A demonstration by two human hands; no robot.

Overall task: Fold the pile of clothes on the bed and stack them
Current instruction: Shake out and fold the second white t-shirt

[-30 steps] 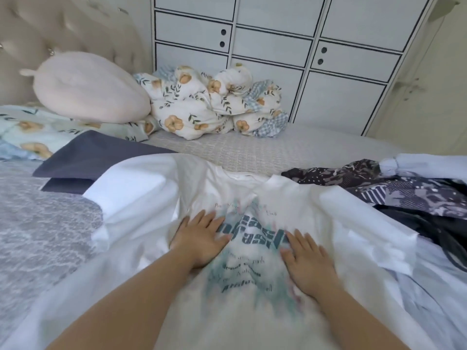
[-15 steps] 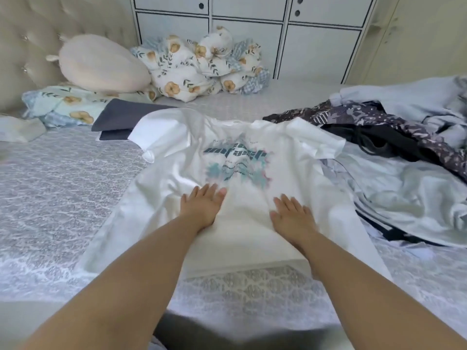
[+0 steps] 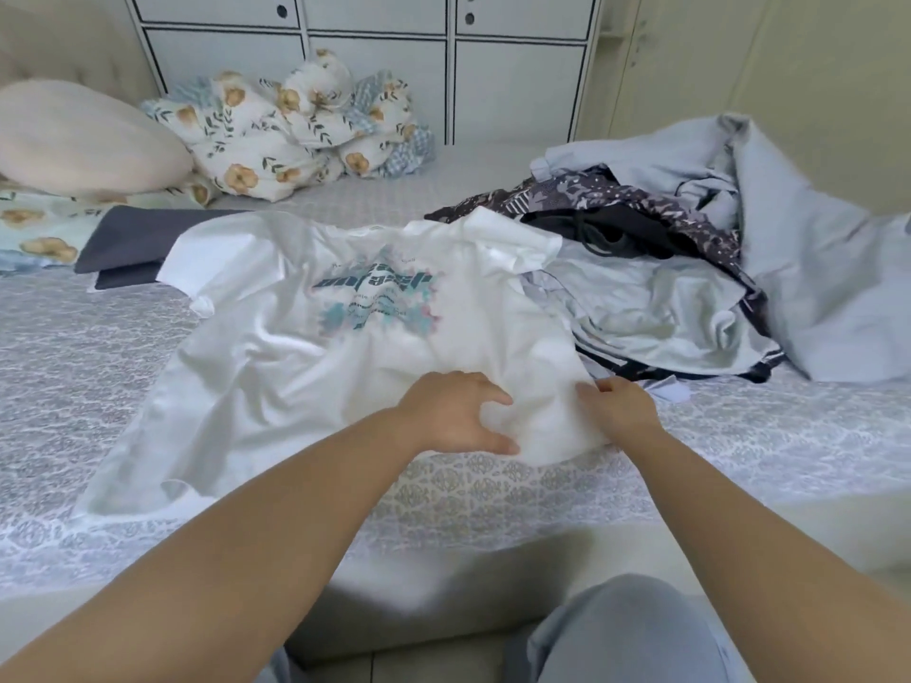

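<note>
A white T-shirt (image 3: 296,347) with a teal print lies spread, print up, on the grey patterned bed (image 3: 74,386). My left hand (image 3: 456,419) grips the bunched hem near the shirt's lower right part, thumb and fingers curled round the cloth. My right hand (image 3: 618,404) pinches the shirt's lower right corner at its edge. To the right lies the unfolded pile of clothes (image 3: 690,268): pale blue, dark patterned and black pieces. A folded dark grey garment (image 3: 128,244) lies behind the shirt on the left.
A cream pillow (image 3: 84,140) and a floral rolled duvet (image 3: 291,135) sit at the head of the bed. White cabinet doors (image 3: 374,76) stand behind. The bed's near edge (image 3: 443,579) and my grey-clad knee (image 3: 636,633) are below.
Both hands slid down from the flat middle of the shirt to its lower right hem and now grasp the cloth, which is bunched there. The view has pulled back from the bed.
</note>
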